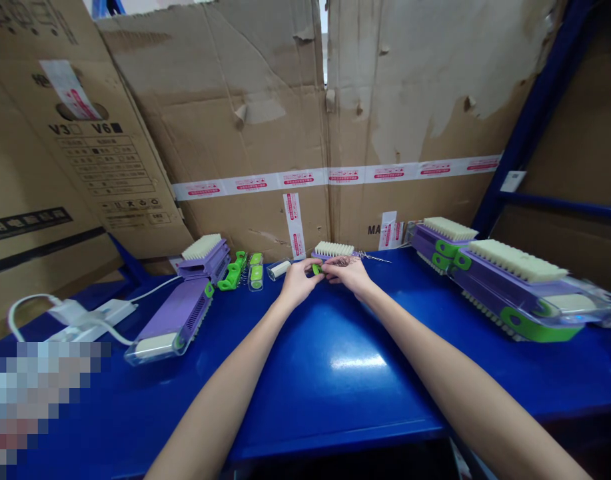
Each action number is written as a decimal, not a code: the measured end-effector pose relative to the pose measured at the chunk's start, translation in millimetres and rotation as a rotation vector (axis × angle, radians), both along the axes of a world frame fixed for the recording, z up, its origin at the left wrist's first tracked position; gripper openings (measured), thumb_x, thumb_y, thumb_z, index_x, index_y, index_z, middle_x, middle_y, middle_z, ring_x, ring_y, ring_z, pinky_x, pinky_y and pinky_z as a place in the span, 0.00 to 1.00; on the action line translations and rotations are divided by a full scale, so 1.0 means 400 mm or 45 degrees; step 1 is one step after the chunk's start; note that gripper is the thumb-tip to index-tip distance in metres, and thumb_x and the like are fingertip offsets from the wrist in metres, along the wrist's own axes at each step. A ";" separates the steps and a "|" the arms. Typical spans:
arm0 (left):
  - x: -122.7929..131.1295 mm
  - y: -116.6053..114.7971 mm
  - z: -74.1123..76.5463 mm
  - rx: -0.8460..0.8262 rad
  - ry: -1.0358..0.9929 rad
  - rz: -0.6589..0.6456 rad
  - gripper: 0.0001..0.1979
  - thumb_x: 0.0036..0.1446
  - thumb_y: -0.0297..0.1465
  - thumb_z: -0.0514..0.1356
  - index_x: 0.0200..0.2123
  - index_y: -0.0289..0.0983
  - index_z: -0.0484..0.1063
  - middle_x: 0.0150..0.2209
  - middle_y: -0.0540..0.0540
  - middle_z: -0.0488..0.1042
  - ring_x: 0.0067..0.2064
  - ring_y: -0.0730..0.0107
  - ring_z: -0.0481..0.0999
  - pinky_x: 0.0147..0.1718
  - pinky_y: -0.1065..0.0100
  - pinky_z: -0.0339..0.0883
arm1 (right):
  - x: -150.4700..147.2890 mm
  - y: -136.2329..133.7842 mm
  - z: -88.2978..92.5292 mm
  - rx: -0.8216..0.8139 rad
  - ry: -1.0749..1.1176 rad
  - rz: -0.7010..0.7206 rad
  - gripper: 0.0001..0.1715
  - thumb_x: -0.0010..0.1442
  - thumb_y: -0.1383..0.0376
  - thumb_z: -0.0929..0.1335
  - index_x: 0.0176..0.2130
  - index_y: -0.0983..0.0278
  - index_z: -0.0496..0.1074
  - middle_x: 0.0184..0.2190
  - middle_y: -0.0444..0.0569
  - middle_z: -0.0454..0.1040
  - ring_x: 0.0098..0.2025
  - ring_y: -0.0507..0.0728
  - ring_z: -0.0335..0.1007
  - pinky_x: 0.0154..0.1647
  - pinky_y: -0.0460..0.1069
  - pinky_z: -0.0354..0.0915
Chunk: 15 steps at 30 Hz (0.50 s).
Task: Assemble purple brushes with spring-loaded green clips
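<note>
Near the back of the blue table [330,373], my left hand [299,283] and my right hand [354,275] meet, both closed. A small bright green piece [317,269] sits pinched between their fingertips; its exact kind is too small to tell. Just behind my hands lies a purple brush [334,249] with cream bristles facing up, partly hidden. By my right hand, a thin pointed metal rod [378,258] sticks out to the right. Left of my left hand are a clear part with a white roller [279,269] and clear-cased green pieces [256,275].
A green bracket-like part [233,272] lies further left, beside purple brush units [178,310]. More purple-and-green brush units [515,280] stand at the right. A white power strip [92,321] with cables lies at the left. Cardboard [245,133] walls the back; a blue post [532,120] stands right.
</note>
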State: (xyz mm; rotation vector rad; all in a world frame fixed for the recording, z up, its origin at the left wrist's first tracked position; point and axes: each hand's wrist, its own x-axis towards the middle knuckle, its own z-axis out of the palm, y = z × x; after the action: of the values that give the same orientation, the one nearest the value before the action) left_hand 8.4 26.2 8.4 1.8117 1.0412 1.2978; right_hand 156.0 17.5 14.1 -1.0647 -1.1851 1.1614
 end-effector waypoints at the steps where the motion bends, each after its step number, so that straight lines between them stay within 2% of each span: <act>1: 0.000 0.000 -0.001 0.062 0.054 0.040 0.15 0.41 0.24 0.67 0.36 0.36 0.77 0.38 0.43 0.79 0.42 0.58 0.77 0.49 0.57 0.67 | -0.001 0.001 0.000 -0.002 0.010 -0.007 0.11 0.41 0.67 0.75 0.28 0.67 0.73 0.19 0.44 0.72 0.21 0.49 0.68 0.21 0.43 0.68; 4: 0.000 -0.002 -0.004 0.200 0.190 0.115 0.14 0.45 0.25 0.65 0.38 0.39 0.77 0.41 0.43 0.78 0.44 0.57 0.76 0.50 0.57 0.65 | -0.003 -0.001 0.001 -0.001 0.030 -0.017 0.12 0.41 0.67 0.75 0.28 0.68 0.73 0.19 0.44 0.72 0.21 0.49 0.68 0.21 0.42 0.68; 7: 0.001 -0.001 -0.007 0.206 0.203 0.108 0.14 0.46 0.25 0.64 0.39 0.39 0.76 0.42 0.43 0.78 0.45 0.56 0.76 0.51 0.57 0.65 | -0.003 -0.005 0.004 0.005 0.024 -0.017 0.12 0.42 0.66 0.75 0.29 0.68 0.73 0.19 0.44 0.72 0.22 0.48 0.68 0.22 0.43 0.68; 12: 0.003 0.002 -0.004 -0.097 -0.157 -0.067 0.20 0.45 0.28 0.67 0.44 0.35 0.69 0.37 0.43 0.78 0.40 0.63 0.77 0.44 0.63 0.69 | 0.005 -0.011 0.008 0.068 -0.024 0.006 0.16 0.43 0.61 0.75 0.32 0.67 0.74 0.22 0.45 0.74 0.24 0.50 0.69 0.22 0.44 0.68; 15: 0.001 0.000 0.005 -0.317 -0.362 -0.130 0.20 0.46 0.32 0.67 0.43 0.34 0.68 0.35 0.44 0.78 0.37 0.67 0.77 0.41 0.65 0.69 | 0.012 -0.012 0.011 0.121 0.015 0.066 0.20 0.41 0.60 0.75 0.35 0.66 0.74 0.26 0.46 0.75 0.26 0.51 0.71 0.24 0.45 0.69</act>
State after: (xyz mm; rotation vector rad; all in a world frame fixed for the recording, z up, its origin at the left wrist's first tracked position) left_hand 8.7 26.1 10.2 1.4289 0.8978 1.2590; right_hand 160.7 12.9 18.5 -0.9594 -1.2529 1.1381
